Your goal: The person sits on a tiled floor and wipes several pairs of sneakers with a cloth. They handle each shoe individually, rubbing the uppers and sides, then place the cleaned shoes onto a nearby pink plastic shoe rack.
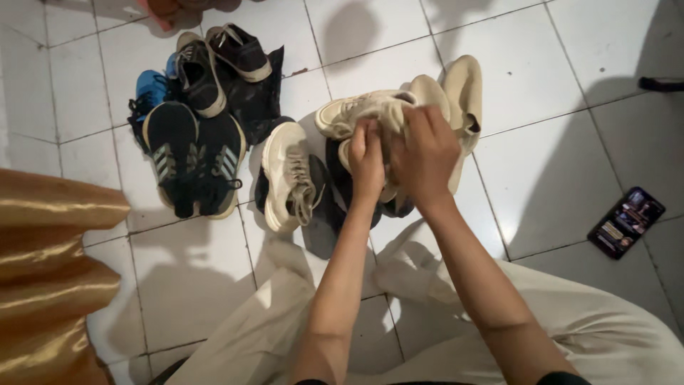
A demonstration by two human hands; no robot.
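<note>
We are gripping the cream sneaker (356, 114) with both the left hand (366, 158) and right hand (425, 155), fingers closed, right of the laced cream shoe (287, 175); steady, even grip seems best.

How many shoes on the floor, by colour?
Cream shoes: 2, one held by the left hand and right hand, one lying on the tiles
Black shoes with pale stripes: 2
Dark shoes with pale soles: 2
Blue shoe: 1, partly hidden
Total: 7 visible; more may lie hidden under the hands.
</note>
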